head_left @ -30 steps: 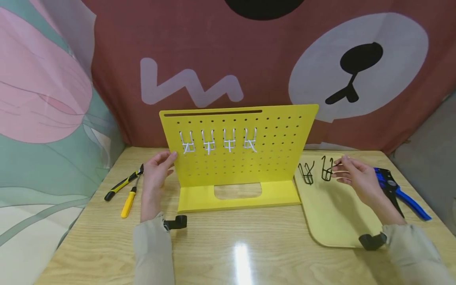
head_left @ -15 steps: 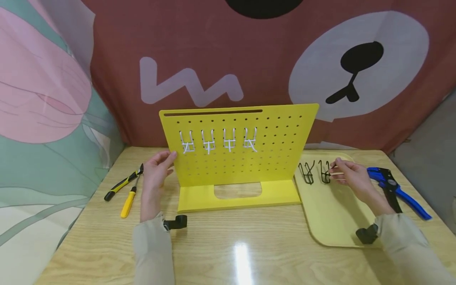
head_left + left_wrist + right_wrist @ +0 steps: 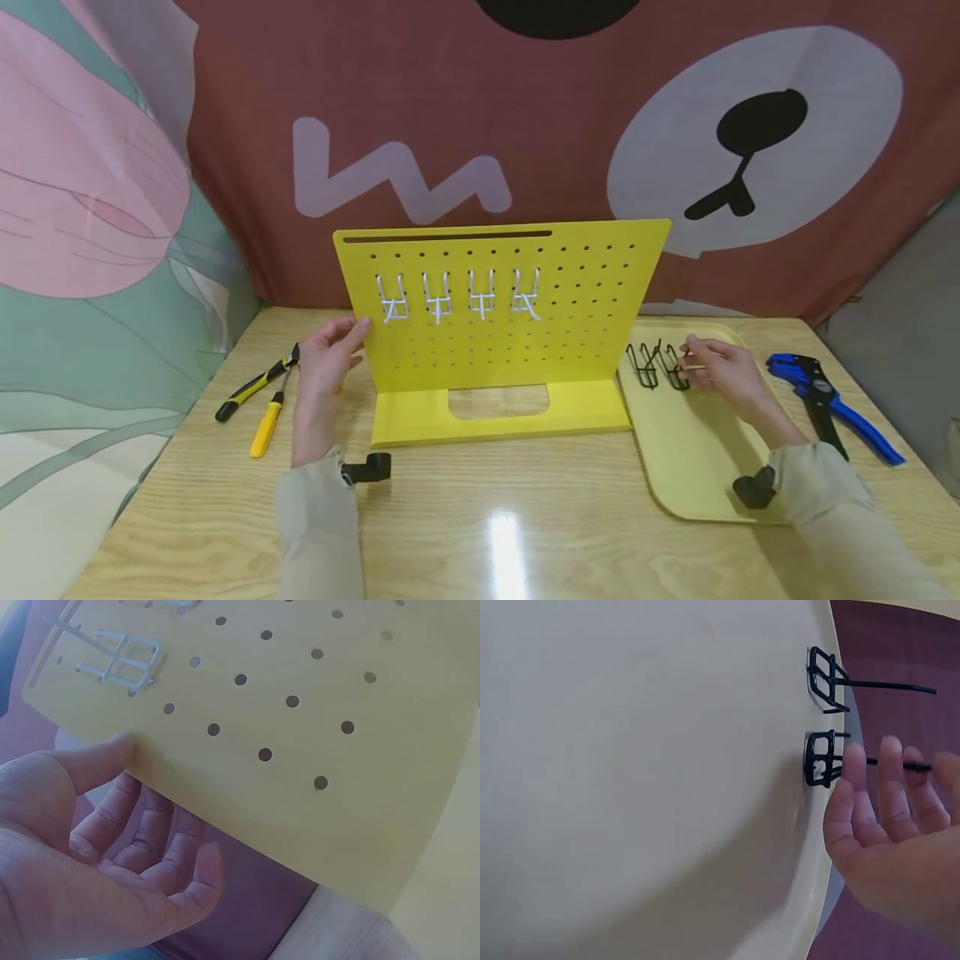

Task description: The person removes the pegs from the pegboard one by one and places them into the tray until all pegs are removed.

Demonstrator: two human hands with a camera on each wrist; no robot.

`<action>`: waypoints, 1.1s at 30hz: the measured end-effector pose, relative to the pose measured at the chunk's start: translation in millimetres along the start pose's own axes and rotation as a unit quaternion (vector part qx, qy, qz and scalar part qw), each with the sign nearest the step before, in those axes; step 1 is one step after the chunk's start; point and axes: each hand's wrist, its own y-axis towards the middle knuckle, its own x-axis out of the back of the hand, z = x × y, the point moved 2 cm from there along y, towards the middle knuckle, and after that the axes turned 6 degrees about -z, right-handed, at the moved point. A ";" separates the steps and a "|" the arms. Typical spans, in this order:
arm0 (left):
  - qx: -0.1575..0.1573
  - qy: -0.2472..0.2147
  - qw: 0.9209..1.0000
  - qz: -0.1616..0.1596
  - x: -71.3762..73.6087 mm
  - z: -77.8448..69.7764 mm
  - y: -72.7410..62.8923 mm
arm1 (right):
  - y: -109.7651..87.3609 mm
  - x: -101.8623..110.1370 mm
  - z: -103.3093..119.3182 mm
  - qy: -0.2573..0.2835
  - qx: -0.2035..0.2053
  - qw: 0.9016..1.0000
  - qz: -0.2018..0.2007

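Observation:
A yellow pegboard (image 3: 487, 350) stands upright on its bent foot, with several white wire hooks (image 3: 438, 302) hung in a row on it. At the board's left edge, my left hand (image 3: 326, 354) holds on, thumb on the front face and the other fingers behind, as the left wrist view shows. Over the tray, my right hand (image 3: 723, 372) pinches the prong of a black wire hook (image 3: 820, 759). Its frame stands on or very near the tray surface; I cannot tell which. Beside it another black wire hook (image 3: 825, 679) stands apart from the hand.
A pale yellow tray (image 3: 697, 479) lies right of the pegboard. Blue-handled wire strippers (image 3: 825, 396) rest beyond it at the far right. On the left lie yellow-and-black cutting pliers (image 3: 251, 390) and a yellow-handled screwdriver (image 3: 267, 427). A patterned cloth (image 3: 375, 100) hangs behind.
My right hand has moved left with the black hook, bringing it close to the other black hook and lower toward the tray. The left hand keeps its place at the board.

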 end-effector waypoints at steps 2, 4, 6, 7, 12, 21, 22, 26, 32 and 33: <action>-0.002 -0.001 1.000 0.000 -0.1 0.2 0.1 | 0.4 -0.3 0.3 0.007 0.000 1.000 -0.009; -0.002 -0.003 1.000 0.000 -0.2 0.5 0.3 | 0.6 -0.7 0.6 0.028 -0.002 1.000 -0.013; -0.001 -0.005 1.000 0.001 -0.4 1.0 0.9 | 0.6 -1.1 1.4 0.046 -0.006 0.999 -0.017; 0.000 -0.006 1.000 0.001 -0.5 1.3 1.2 | 0.5 -1.6 2.2 0.053 -0.009 0.998 -0.020; 0.005 -0.008 1.000 -0.004 -0.7 3.0 3.0 | 1.6 -5.6 6.2 0.032 -0.025 0.999 -0.036; 0.008 -0.001 1.000 -0.006 -0.3 5.6 3.7 | 1.5 -10.1 6.0 -0.003 -0.026 0.999 -0.038; 0.007 0.000 1.000 -0.005 -0.5 5.6 3.9 | 1.2 -10.4 6.9 -0.014 -0.021 0.999 -0.043; 0.006 0.005 1.000 -0.003 -1.2 4.6 4.3 | -1.5 -12.1 18.9 -0.081 0.028 0.992 -0.095; 0.005 0.010 1.000 -0.006 -1.0 3.8 4.1 | -11.1 -21.3 55.7 -0.061 0.117 0.982 -0.133; 0.005 0.011 1.000 -0.007 -1.1 3.6 4.1 | -14.4 -24.6 62.8 -0.058 0.136 0.980 -0.137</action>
